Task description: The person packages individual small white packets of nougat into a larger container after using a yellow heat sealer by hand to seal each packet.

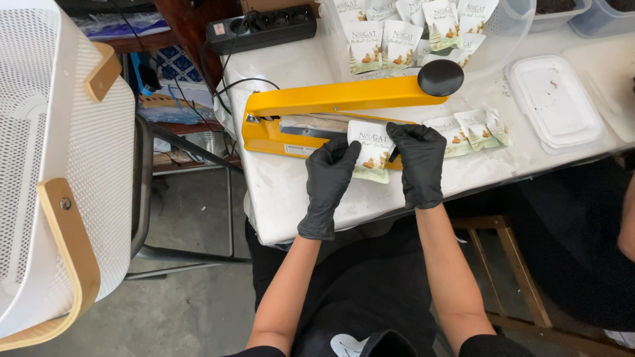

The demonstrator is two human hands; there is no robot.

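Note:
A small white pouch (372,151) printed with nuts and a green base lies with its top on the sealing bar of a yellow heat sealer (264,135). Both my hands wear black gloves. My left hand (329,178) pinches the pouch's left edge. My right hand (419,162) holds its right edge. The sealer's yellow arm (337,98) with a black knob (440,77) is raised above the pouch.
Three similar pouches (471,129) lie right of the sealer. Several more stand in a clear tub (509,33) behind it. A white lidded tray (555,99), a black power strip (261,28) and a white mesh chair (53,165) are around. Another person's dark clothing (582,251) is at right.

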